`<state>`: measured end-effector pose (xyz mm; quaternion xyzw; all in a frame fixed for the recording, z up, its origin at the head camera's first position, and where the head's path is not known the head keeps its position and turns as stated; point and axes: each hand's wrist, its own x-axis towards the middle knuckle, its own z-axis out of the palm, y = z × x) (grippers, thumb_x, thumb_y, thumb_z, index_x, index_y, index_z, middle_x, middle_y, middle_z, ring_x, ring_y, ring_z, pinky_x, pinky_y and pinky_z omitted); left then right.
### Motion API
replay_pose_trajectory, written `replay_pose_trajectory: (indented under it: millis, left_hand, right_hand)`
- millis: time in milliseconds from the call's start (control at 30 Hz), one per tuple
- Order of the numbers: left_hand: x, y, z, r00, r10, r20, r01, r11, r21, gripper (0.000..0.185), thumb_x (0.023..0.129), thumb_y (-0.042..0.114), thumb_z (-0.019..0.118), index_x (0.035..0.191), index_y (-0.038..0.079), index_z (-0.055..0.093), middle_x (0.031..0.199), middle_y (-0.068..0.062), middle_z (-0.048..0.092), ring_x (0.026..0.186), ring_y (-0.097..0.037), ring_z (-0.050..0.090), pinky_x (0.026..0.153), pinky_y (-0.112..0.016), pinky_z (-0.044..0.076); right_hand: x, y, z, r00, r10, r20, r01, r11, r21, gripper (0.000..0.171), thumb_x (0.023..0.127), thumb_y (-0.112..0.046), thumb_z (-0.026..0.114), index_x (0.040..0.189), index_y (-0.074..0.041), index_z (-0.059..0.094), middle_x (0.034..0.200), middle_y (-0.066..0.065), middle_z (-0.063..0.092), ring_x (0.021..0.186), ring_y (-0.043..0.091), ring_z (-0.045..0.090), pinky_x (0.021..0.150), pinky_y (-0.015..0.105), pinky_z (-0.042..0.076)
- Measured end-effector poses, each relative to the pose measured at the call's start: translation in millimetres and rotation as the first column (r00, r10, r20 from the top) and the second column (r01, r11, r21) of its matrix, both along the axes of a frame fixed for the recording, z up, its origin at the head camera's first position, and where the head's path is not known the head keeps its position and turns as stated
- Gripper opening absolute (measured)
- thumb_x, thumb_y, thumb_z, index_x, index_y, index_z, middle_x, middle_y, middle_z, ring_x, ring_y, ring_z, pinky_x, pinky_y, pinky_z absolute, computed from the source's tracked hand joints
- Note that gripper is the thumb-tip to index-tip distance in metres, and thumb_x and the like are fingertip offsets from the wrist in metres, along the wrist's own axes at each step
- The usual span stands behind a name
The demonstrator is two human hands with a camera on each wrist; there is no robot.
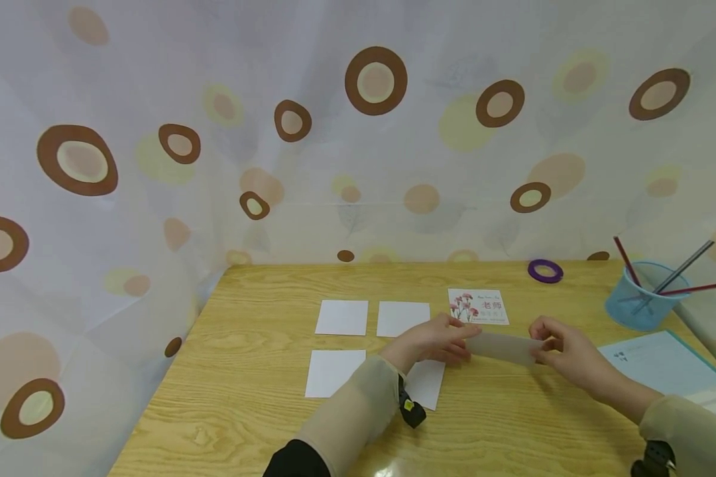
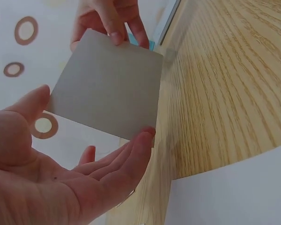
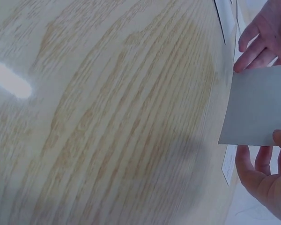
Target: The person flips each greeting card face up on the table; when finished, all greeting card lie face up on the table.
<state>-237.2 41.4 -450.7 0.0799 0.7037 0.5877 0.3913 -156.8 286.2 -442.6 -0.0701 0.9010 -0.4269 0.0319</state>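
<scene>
Between my hands, raised over the table, is a thin square card [image 1: 504,347], its plain side looking grey in shadow. My right hand [image 1: 573,358] pinches its right edge between thumb and fingers. At the card's left end is my left hand [image 1: 432,341]; in the left wrist view its thumb is by one corner and its fairly straight fingers touch another. White square cards lie by my left arm: back left [image 1: 342,318], back middle [image 1: 402,318], front left [image 1: 334,373] and front middle [image 1: 426,384], the last partly hidden by my hand.
Behind the hands lies a card printed with red flowers [image 1: 478,307]. A purple tape ring [image 1: 545,271] is near the back edge. To the right stand a blue mesh cup [image 1: 638,305] with pencils and a light blue booklet [image 1: 674,364]. A patterned curtain [image 1: 334,165] borders the table.
</scene>
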Motion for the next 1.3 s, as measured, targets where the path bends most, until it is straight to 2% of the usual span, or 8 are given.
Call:
replay_pose_trajectory:
  millis: [100, 300, 433, 600, 667, 1000, 1100, 1300]
  left_hand:
    - [-0.1, 0.4, 0.0, 1.000, -0.017, -0.003, 0.017, 1.000, 0.006, 0.057, 0.096, 0.037, 0.065, 0.133, 0.001, 0.044, 0.110, -0.014, 0.063, 0.102, -0.027, 0.069, 0.094, -0.046, 0.055]
    - [-0.2, 1.7, 0.8, 0.999, -0.029, 0.014, 0.029, 0.999, 0.020, 0.054, 0.094, 0.030, 0.069, 0.135, 0.006, 0.044, 0.104, -0.014, 0.070, 0.105, -0.028, 0.069, 0.095, -0.044, 0.055]
    - [-0.2, 1.9, 0.9, 0.999, -0.042, 0.027, 0.042, 0.999, 0.030, 0.055, 0.093, 0.024, 0.070, 0.137, 0.007, 0.042, 0.106, -0.014, 0.069, 0.108, -0.029, 0.068, 0.098, -0.044, 0.053]
    - [-0.7, 0.5, 0.6, 0.998, -0.059, 0.029, 0.058, 0.998, 0.034, 0.058, 0.092, 0.017, 0.072, 0.140, 0.006, 0.040, 0.106, -0.013, 0.068, 0.106, -0.029, 0.067, 0.098, -0.043, 0.054]
    - [-0.6, -0.5, 1.1, 0.998, -0.065, 0.024, 0.065, 0.998, 0.027, 0.060, 0.090, 0.015, 0.073, 0.140, 0.006, 0.040, 0.105, -0.012, 0.066, 0.104, -0.028, 0.067, 0.097, -0.042, 0.054]
    - [0.2, -2.3, 4.9, 0.996, -0.084, 0.016, 0.084, 0.996, 0.006, 0.066, 0.086, 0.006, 0.075, 0.141, 0.007, 0.039, 0.111, -0.010, 0.055, 0.095, -0.021, 0.067, 0.100, -0.041, 0.053]
    - [0.8, -1.6, 5.1, 0.996, -0.085, -0.004, 0.084, 0.996, -0.021, 0.067, 0.085, 0.006, 0.077, 0.141, 0.008, 0.040, 0.116, -0.010, 0.053, 0.093, -0.018, 0.067, 0.099, -0.040, 0.053]
    - [2.6, -1.7, 5.2, 0.991, -0.113, -0.074, 0.103, 0.987, -0.127, 0.071, 0.082, 0.014, 0.082, 0.142, 0.014, 0.043, 0.115, -0.007, 0.057, 0.093, -0.012, 0.063, 0.096, -0.036, 0.051]
  right_hand:
    - [0.8, 1.3, -0.6, 1.000, 0.015, -0.026, -0.015, 1.000, 0.000, 0.020, 0.088, 0.010, 0.063, 0.097, -0.003, 0.050, 0.100, 0.011, 0.056, 0.093, 0.019, 0.060, 0.070, 0.028, 0.057]
    - [1.8, 2.3, -3.6, 0.986, 0.021, -0.164, -0.008, 0.997, 0.079, 0.023, 0.084, 0.009, 0.070, 0.089, -0.006, 0.053, 0.091, -0.001, 0.054, 0.087, -0.003, 0.053, 0.075, 0.017, 0.051]
    - [1.2, 2.5, -5.1, 0.986, 0.019, -0.165, -0.002, 0.995, 0.103, 0.021, 0.084, 0.008, 0.070, 0.088, -0.005, 0.054, 0.091, -0.003, 0.054, 0.090, -0.001, 0.056, 0.080, 0.020, 0.052]
    - [0.6, 1.5, -6.1, 0.990, 0.008, -0.139, 0.009, 0.992, 0.126, 0.020, 0.086, 0.005, 0.070, 0.087, -0.009, 0.056, 0.091, -0.002, 0.058, 0.092, 0.003, 0.060, 0.088, 0.042, 0.054]
    - [0.3, 1.0, -6.3, 0.991, 0.010, -0.135, 0.007, 0.992, 0.122, 0.020, 0.086, 0.005, 0.070, 0.087, -0.009, 0.057, 0.090, -0.001, 0.058, 0.091, 0.004, 0.061, 0.088, 0.045, 0.053]
    - [0.0, 0.7, -6.4, 0.985, 0.018, -0.170, 0.001, 0.994, 0.106, 0.024, 0.081, 0.009, 0.072, 0.080, -0.010, 0.059, 0.085, 0.001, 0.061, 0.085, 0.000, 0.059, 0.078, 0.021, 0.055]
    - [-0.3, 1.3, -7.1, 0.985, 0.015, -0.173, 0.005, 0.993, 0.114, 0.024, 0.081, 0.009, 0.073, 0.079, -0.011, 0.060, 0.086, 0.002, 0.061, 0.084, -0.002, 0.057, 0.078, 0.020, 0.055]
    - [0.1, 2.4, -8.0, 0.990, 0.007, -0.144, 0.008, 0.995, 0.104, 0.020, 0.083, 0.006, 0.073, 0.081, -0.010, 0.061, 0.091, 0.002, 0.062, 0.089, 0.003, 0.059, 0.081, 0.028, 0.058]
